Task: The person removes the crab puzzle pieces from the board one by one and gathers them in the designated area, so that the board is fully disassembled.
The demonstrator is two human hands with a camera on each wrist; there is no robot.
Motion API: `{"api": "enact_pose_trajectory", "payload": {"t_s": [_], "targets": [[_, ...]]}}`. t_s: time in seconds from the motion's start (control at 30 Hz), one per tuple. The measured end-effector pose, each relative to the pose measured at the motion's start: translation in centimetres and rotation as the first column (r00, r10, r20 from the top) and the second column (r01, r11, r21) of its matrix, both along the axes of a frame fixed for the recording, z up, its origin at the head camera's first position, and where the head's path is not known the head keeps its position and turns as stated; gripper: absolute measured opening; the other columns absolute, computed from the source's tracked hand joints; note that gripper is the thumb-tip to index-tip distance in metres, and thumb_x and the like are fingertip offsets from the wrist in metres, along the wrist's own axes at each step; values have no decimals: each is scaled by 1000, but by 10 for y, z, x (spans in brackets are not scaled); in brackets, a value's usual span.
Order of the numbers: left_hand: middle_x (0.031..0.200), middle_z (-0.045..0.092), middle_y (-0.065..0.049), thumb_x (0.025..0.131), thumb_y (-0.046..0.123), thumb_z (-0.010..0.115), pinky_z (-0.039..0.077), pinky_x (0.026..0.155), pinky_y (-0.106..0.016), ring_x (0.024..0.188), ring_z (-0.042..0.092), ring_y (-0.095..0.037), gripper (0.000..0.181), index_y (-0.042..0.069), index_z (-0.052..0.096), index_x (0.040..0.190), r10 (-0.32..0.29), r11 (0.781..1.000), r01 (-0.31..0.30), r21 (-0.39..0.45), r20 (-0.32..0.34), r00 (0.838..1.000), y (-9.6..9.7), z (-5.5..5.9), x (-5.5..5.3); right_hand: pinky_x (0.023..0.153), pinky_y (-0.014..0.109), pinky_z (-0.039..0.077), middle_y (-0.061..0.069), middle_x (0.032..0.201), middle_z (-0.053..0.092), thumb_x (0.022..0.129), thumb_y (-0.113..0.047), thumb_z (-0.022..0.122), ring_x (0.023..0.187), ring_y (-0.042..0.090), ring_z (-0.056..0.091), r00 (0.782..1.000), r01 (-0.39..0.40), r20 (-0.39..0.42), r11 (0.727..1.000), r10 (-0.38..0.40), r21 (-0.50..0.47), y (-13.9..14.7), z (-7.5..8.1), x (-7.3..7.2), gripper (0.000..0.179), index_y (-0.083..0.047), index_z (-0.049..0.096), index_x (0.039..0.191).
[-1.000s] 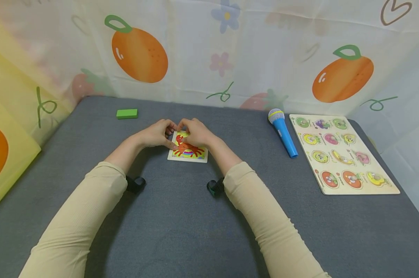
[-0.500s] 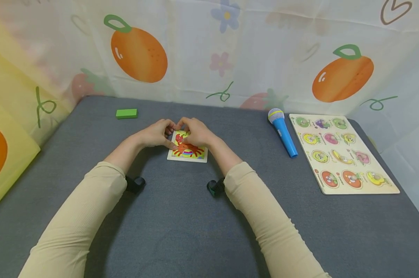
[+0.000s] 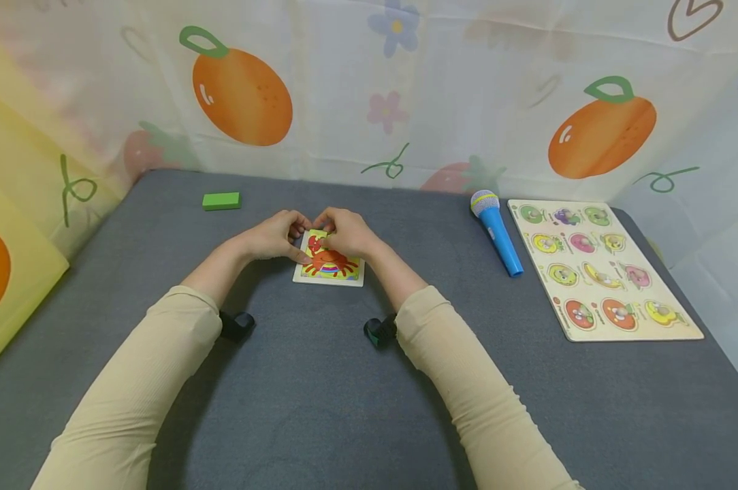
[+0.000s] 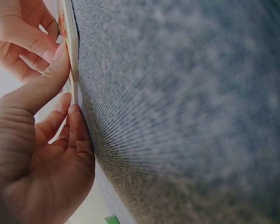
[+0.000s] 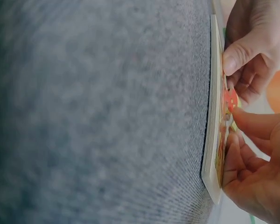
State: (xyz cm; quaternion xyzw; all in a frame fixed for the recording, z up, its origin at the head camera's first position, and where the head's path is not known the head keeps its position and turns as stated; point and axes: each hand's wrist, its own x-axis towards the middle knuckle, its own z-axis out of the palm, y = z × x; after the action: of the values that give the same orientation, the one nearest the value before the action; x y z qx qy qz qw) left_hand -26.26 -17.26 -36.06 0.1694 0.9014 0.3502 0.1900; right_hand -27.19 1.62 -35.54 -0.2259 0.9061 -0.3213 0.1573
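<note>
A small square jigsaw puzzle (image 3: 338, 278) with a red crab on yellow lies flat on the grey table, between both hands. My left hand (image 3: 271, 239) grips its left side, thumb laid on the picture and fingers at the board's edge. From the right, my right hand (image 3: 353, 235) reaches over the puzzle's upper part. In the right wrist view its thumb and fingers pinch a red and yellow puzzle piece (image 5: 231, 99), which stands tilted up from the board. The fingers hide the puzzle's upper right corner in the head view.
A green block (image 3: 221, 201) lies at the back left. On the right are a blue toy microphone (image 3: 500, 241) and a wooden fruit board (image 3: 589, 262). A printed curtain (image 3: 344, 88) hangs behind the table.
My right thumb has drawn back slightly toward the upper right, so more of the crab's body shows. The left hand keeps its place on the puzzle.
</note>
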Motion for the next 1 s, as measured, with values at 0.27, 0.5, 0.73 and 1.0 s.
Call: {"api": "enact_pose_trajectory", "payload": {"t_s": [0.27, 0.5, 0.73, 1.0], "targets": [[127, 42, -23, 83, 12, 79, 37, 103, -46, 113, 42, -32, 64, -7, 44, 133, -5, 1000, 5, -2, -7, 1000, 0, -1, 0, 84, 29, 49, 9, 115, 64, 96, -17, 63, 105, 21, 58, 998, 57, -3, 998, -57, -33, -1, -3, 0, 27, -10, 64, 122], [128, 42, -23, 83, 15, 80, 38, 105, -48, 115, 43, -33, 65, -6, 45, 133, 3, 1000, -3, -14, -5, 1000, 0, -1, -1, 66, 22, 45, 9, 108, 66, 97, -20, 63, 89, 18, 59, 996, 91, 2, 993, -91, -81, 0, -1, 3, 19, -9, 65, 112], [127, 41, -23, 84, 13, 78, 37, 104, -47, 114, 41, -32, 63, -7, 44, 133, -10, 1000, 10, -19, -5, 1000, -1, -1, -1, 62, 22, 44, 7, 103, 63, 99, -22, 60, 79, 16, 55, 996, 94, 7, 992, -94, -83, 0, -1, 2, 17, -10, 63, 111], [126, 41, -23, 85, 12, 77, 38, 103, -48, 113, 42, -33, 62, -8, 43, 132, -8, 1000, 8, -25, -7, 1000, 0, 1, 0, 59, 22, 42, 4, 95, 59, 101, -22, 57, 72, 15, 52, 996, 90, 16, 990, -89, -108, 0, 1, 3, 15, -12, 62, 111]]}}
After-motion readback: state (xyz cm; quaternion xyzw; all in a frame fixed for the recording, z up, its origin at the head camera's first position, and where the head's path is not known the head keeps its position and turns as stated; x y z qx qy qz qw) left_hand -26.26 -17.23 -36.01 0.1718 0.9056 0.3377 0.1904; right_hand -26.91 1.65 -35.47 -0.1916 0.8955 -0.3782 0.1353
